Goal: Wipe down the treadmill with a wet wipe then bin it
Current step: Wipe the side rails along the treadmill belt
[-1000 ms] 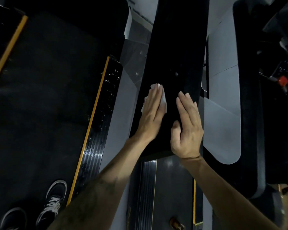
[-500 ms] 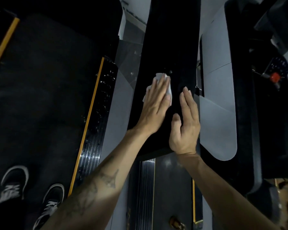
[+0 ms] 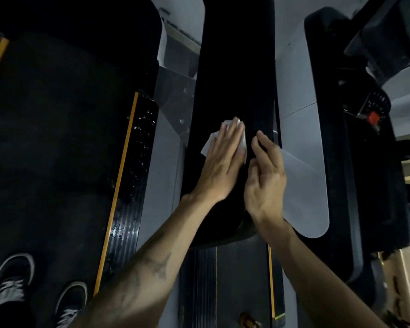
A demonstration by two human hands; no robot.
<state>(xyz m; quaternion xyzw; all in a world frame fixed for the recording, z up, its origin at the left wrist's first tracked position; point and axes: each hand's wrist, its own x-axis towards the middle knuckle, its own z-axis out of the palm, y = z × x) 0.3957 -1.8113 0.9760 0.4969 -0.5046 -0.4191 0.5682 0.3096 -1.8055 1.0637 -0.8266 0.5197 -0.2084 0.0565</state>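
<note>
- Pressing flat with our left hand point(image 3: 219, 165), we keep the fingers straight and close together on the white wet wipe point(image 3: 242, 143), which lies on the black padded arm of the treadmill point(image 3: 234, 67); the wipe's edges show past the fingertips and at both sides of the hand.
- Our right hand point(image 3: 265, 176) sits just beside the left, fingers loosely bent and a little spread, holding nothing; we cannot tell whether it touches the black surface.
- To the left lies the running belt point(image 3: 52, 138) with an orange edge stripe point(image 3: 118, 185), and our two sneakers point(image 3: 10, 285) stand on it at the lower left.
- To the right, a grey side panel point(image 3: 301, 162) and a red button point(image 3: 373, 118) on a dark console.
</note>
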